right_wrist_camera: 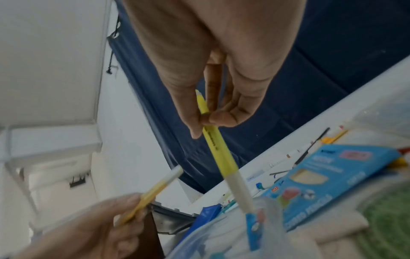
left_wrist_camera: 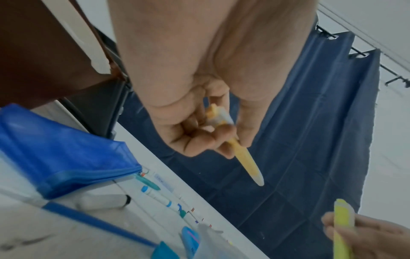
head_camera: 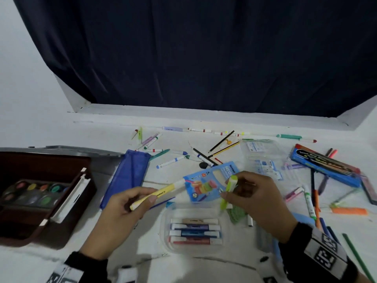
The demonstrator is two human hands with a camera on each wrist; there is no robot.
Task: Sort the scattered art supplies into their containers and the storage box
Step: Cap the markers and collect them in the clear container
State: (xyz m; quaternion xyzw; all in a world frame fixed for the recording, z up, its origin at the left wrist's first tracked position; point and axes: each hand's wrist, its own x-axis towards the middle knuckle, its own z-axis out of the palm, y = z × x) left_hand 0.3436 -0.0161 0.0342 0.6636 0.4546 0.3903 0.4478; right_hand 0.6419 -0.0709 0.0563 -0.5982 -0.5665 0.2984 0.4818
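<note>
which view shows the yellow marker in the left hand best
The head view: the yellow marker shows nearly whole, pinched by the left hand. The left wrist view shows it partly hidden by the fingers; the right wrist view shows it blurred at the frame's lower left.

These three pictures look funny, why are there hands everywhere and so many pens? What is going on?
No machine here: a person is tidying art supplies and wears three small cameras. The big picture comes from a camera on their head, looking down at a white table. The other two come from cameras on their wrists, looking along the fingers.

The left hand holds a yellow marker. The right hand holds a lime-green marker.

On the table lie many loose pens and pencils, a blue pencil pouch, a blue box of coloured pencils, and a clear tray with four markers in a row. At the left is a brown storage box holding a paint set.
</note>
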